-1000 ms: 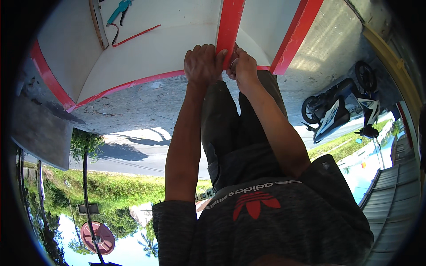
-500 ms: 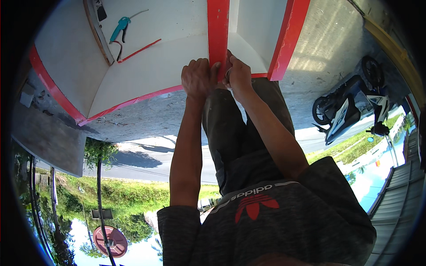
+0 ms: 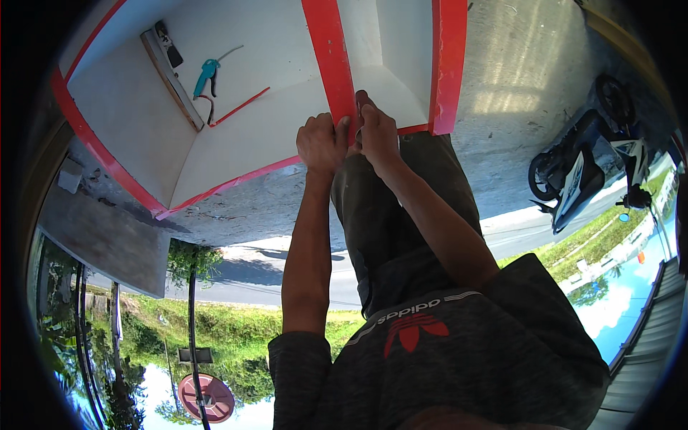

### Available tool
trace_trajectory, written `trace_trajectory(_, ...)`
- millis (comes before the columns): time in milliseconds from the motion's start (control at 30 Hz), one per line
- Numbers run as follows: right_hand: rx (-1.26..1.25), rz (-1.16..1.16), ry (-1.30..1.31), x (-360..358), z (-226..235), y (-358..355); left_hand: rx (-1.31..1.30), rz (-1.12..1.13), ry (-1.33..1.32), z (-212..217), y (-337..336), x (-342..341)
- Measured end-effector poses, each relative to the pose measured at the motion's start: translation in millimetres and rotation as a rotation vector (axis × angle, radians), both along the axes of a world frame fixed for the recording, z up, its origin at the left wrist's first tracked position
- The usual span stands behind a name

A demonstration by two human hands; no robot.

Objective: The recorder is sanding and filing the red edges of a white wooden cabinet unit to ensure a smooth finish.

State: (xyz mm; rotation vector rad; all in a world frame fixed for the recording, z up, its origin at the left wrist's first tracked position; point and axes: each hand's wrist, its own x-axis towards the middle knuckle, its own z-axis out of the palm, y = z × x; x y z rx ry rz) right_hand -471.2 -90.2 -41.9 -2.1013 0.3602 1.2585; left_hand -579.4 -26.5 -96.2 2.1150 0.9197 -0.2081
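My left hand (image 3: 324,142) and right hand (image 3: 378,132) both clamp the red-edged upright divider panel (image 3: 331,57) of the white wooden cabinet (image 3: 236,150), near its front edge.

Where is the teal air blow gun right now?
In the head view, the teal air blow gun lies upper left on the white panel, beside a grey bar, left of both hands.
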Motion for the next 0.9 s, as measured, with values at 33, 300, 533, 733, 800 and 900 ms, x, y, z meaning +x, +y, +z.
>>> trace_trajectory(33,-0.105,0.092,0.086,11,-13,13,0.010,0.012,0.028,-1,2,-2)
trace_trajectory(300,0.003,-0.088,0.071,16,-30,-7,0.006,-0.013,0.066,3,1,10)
trace_trajectory(533,0.065,-0.026,0.072,5,-7,3,0.015,0.020,0.025,-2,5,-7)
trace_trajectory(733,0.129,-0.009,-0.128,-23,2,-3,0.015,0.028,0.034,1,8,-11)
trace_trajectory(800,0.093,-0.031,-0.028,2,-32,-3,0.005,0.004,0.033,1,5,-8)
trace_trajectory(900,0.048,-0.043,0.080,27,-35,-3,0.048,-0.015,0.055,-8,6,-15)
